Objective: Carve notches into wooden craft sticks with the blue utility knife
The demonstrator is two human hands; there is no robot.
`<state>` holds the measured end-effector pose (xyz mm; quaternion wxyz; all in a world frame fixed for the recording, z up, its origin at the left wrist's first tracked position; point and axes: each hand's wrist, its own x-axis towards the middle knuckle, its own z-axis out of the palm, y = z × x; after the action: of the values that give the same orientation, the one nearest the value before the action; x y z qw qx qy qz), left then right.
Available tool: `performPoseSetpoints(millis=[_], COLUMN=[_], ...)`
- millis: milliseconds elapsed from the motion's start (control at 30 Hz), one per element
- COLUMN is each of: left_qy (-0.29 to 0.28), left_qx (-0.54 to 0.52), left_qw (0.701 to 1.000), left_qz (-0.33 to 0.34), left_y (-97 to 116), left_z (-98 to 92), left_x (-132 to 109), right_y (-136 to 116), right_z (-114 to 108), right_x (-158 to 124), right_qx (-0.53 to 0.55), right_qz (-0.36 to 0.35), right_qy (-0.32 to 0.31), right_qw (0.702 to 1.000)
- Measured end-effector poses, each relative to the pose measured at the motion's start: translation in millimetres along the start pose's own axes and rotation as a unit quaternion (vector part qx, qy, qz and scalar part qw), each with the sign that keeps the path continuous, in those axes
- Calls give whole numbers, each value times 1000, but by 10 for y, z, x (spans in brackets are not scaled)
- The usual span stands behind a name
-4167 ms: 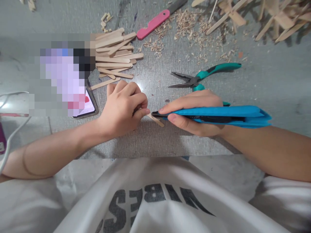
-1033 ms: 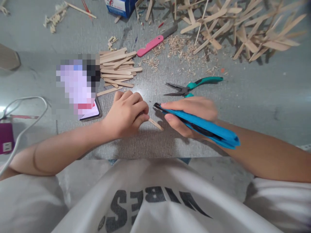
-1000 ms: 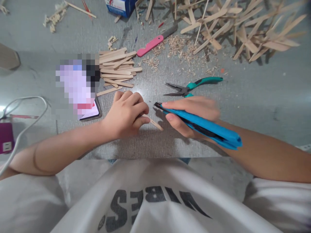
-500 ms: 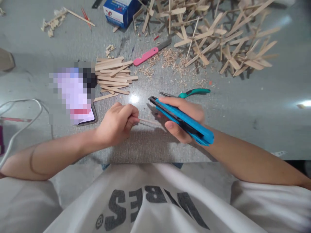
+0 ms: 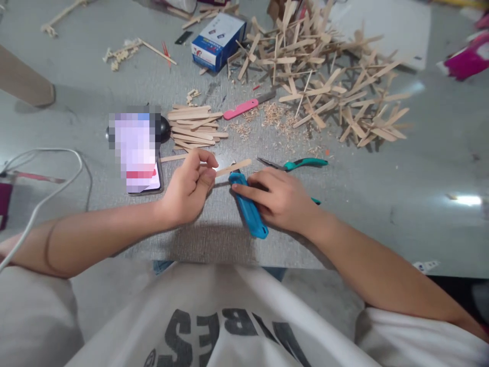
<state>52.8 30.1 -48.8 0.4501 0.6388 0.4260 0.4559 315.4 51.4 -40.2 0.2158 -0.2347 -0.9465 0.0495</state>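
Note:
My left hand [image 5: 193, 188] pinches one end of a flat wooden craft stick [image 5: 235, 167] between thumb and fingers. The stick points right, its broad face showing and its far end free. A blue utility knife [image 5: 250, 209] slants just below the stick, its tip near the stick's underside. My right hand [image 5: 280, 196] grips the knife from the right, the index finger stretched across its body and the thumb hidden. Whether the blade touches the stick I cannot tell. Green-handled pliers [image 5: 301, 163] lie just beyond my right hand, one handle partly covered by it.
Loose craft sticks [image 5: 196, 125] lie beside a phone [image 5: 143, 191]. A pink-handled blade [image 5: 240, 109] rests by wood shavings [image 5: 275, 114]. Crossed-stick pieces [image 5: 324, 92] are heaped at the back right, near a blue-and-white box [image 5: 217, 43]. A white cable [image 5: 49, 196] curls at left.
My right hand has turned over and lowered the utility knife, which now points away from me below the stick. My left hand has tilted the craft stick so its flat face shows. The view has shifted.

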Motion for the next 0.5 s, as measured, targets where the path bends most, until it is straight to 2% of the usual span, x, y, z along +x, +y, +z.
performPoseSetpoints(millis=[167,300,400,500], left_qy=[13,20,40,68], left_qx=[7,1,15,48], left_qw=[1000,999,997,995], left_qz=[-6,-50,-69,-63], left_y=[59,105,103,95], left_z=[20,15,3,-7], left_x=[35,63,76,84], right_y=[4,-1,40,149], right_z=[8,-75,-215,-405], right_x=[-1,24,32,3], right_qx=[9,-12,-58,-87], right_qz=[30,48,106,175], right_qy=[-12,11,28,-12], right_qw=[999,999,992,981])
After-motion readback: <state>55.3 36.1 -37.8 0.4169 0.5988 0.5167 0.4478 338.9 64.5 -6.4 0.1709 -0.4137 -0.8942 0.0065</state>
